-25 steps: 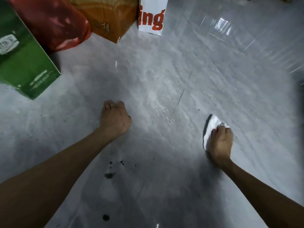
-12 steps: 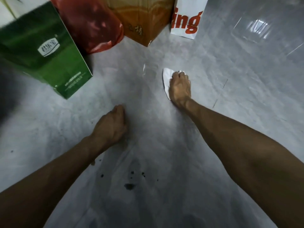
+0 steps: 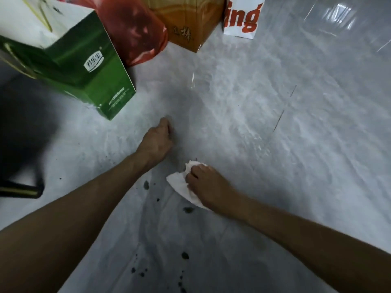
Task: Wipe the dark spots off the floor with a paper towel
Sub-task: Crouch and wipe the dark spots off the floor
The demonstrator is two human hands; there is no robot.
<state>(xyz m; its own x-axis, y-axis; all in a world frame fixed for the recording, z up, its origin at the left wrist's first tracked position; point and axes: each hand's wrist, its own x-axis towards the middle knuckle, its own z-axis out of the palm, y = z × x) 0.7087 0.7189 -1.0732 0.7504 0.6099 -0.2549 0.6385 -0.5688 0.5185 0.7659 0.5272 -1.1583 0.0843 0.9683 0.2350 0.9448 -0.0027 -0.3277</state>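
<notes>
Head view: right hand (image 3: pixel 206 186) clutches paper towel (image 3: pixel 179 185) against floor (image 3: pixel 275 166) beside dark spots (image 3: pixel 188 210); left hand (image 3: pixel 157 142) fisted, braced on floor

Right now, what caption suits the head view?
Right hand presses a paper towel beside dark spots on the grey floor; left hand braces.

Grey marbled floor (image 3: pixel 296 144), pretty glossy, with a light glare (image 3: pixel 338 13) at the far right. Green box (image 3: pixel 84 70), red plastic bag (image 3: pixel 135 32), orange carton (image 3: pixel 188 20) and white paper bag (image 3: pixel 243 17) lined up along the far edge.
</notes>
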